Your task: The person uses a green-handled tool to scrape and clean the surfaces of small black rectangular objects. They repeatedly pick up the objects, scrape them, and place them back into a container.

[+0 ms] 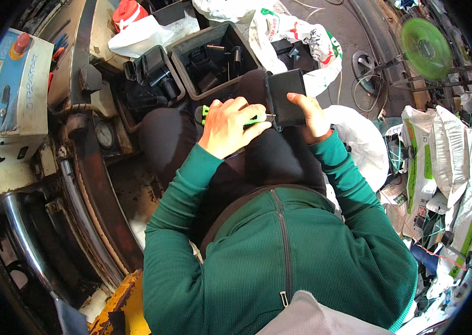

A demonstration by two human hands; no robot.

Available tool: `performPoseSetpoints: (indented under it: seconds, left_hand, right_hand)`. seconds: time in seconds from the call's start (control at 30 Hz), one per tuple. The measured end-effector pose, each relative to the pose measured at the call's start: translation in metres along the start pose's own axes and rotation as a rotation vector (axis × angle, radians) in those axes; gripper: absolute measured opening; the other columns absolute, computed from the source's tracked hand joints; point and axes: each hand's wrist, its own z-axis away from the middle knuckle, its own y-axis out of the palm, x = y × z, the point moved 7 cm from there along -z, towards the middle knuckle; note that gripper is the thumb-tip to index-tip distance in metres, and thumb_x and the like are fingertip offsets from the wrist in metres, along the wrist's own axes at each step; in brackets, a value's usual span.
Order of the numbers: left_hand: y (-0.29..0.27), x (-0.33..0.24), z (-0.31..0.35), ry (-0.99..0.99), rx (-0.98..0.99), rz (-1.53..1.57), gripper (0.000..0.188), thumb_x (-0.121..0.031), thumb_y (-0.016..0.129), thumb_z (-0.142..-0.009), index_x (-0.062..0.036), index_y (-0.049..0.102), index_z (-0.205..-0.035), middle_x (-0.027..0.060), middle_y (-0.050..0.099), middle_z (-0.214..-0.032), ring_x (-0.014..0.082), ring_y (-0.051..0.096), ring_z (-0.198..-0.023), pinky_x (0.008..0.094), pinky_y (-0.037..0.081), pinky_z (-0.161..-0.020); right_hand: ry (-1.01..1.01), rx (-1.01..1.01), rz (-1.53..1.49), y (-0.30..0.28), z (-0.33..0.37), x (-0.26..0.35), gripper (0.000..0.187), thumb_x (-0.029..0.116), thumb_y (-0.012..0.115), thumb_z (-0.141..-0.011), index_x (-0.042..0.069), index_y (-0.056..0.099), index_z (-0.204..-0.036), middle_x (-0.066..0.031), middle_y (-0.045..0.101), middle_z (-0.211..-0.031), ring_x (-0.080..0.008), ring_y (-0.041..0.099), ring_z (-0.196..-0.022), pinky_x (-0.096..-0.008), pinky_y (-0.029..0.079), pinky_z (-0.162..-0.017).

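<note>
My left hand (pixel 227 127) is closed around a bright green utility knife (pixel 256 120). Its short blade points right, at the near edge of a black box-shaped plastic part (pixel 288 99). I cannot tell whether the blade touches it. My right hand (pixel 314 117) grips that part from the right side, thumb on top and the other fingers mostly hidden beneath. Both hands are above my thighs. Just beyond my knees stands a grey bin (pixel 183 75) with loose black plastic parts (pixel 209 62) in it.
Left of the bin is a smaller container of black parts (pixel 157 78). White plastic sacks (pixel 297 33) lie beyond and to the right. A machine with a blue control panel (pixel 1 84) and metal rods (pixel 26 240) fills the left side. A green fan (pixel 424 49) stands far right, near stacked sacks (pixel 442 162).
</note>
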Motion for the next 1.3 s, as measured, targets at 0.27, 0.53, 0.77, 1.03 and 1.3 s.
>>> performPoseSetpoints:
  seconds: [0.27, 0.53, 0.77, 1.03, 1.3]
  left_hand:
    - [-0.035, 0.055, -0.038, -0.139, -0.184, -0.162, 0.022, -0.041, 0.067, -0.080, -0.0194, 0.068, -0.086, 0.0039, 0.060, -0.072, 0.0250, 0.062, -0.063, 0.0397, 0.048, -0.053]
    - [-0.024, 0.011, -0.015, -0.124, -0.011, 0.002, 0.020, -0.034, 0.072, -0.079, -0.0154, 0.066, -0.085, 0.0006, 0.061, -0.076, 0.0231, 0.061, -0.065, 0.0360, 0.044, -0.056]
    - [-0.015, 0.022, -0.022, -0.079, -0.058, 0.003, 0.022, -0.033, 0.073, -0.078, -0.0137, 0.067, -0.088, 0.0010, 0.061, -0.076, 0.0232, 0.061, -0.065, 0.0360, 0.044, -0.057]
    - [-0.030, 0.119, -0.037, -0.513, -0.059, -0.226, 0.031, -0.045, 0.059, -0.086, -0.0158, 0.069, -0.090, 0.0132, 0.067, -0.084, 0.0318, 0.066, -0.080, 0.0450, 0.050, -0.070]
    - [0.039, 0.198, -0.061, -0.632, 0.307, -0.233, 0.045, -0.048, 0.066, -0.079, -0.0112, 0.067, -0.104, 0.0149, 0.067, -0.101, 0.0334, 0.064, -0.097, 0.0422, 0.050, -0.086]
  right_hand:
    - [0.058, 0.157, 0.150, 0.010, 0.006, -0.009, 0.026, 0.020, 0.062, -0.085, 0.000, 0.065, -0.103, -0.0048, 0.068, -0.092, -0.0136, 0.063, -0.084, -0.0294, 0.050, -0.077]
    - [0.014, 0.076, -0.042, -0.002, -0.005, -0.013, 0.032, 0.020, 0.062, -0.084, -0.004, 0.061, -0.106, -0.0125, 0.069, -0.091, -0.0182, 0.066, -0.075, -0.0302, 0.054, -0.070]
    - [0.086, 0.227, -0.055, -0.001, -0.007, -0.015, 0.034, 0.025, 0.061, -0.085, -0.001, 0.061, -0.106, -0.0114, 0.067, -0.094, -0.0189, 0.066, -0.081, -0.0326, 0.055, -0.070]
    - [-0.025, 0.391, 0.287, -0.046, 0.026, -0.022, 0.036, 0.023, 0.054, -0.093, -0.003, 0.059, -0.117, -0.0140, 0.066, -0.109, -0.0231, 0.062, -0.105, -0.0354, 0.046, -0.095]
    - [-0.032, -0.458, 0.864, -0.292, 0.068, -0.012, 0.031, 0.022, 0.065, -0.085, 0.001, 0.066, -0.109, -0.0070, 0.068, -0.095, -0.0163, 0.062, -0.085, -0.0305, 0.049, -0.080]
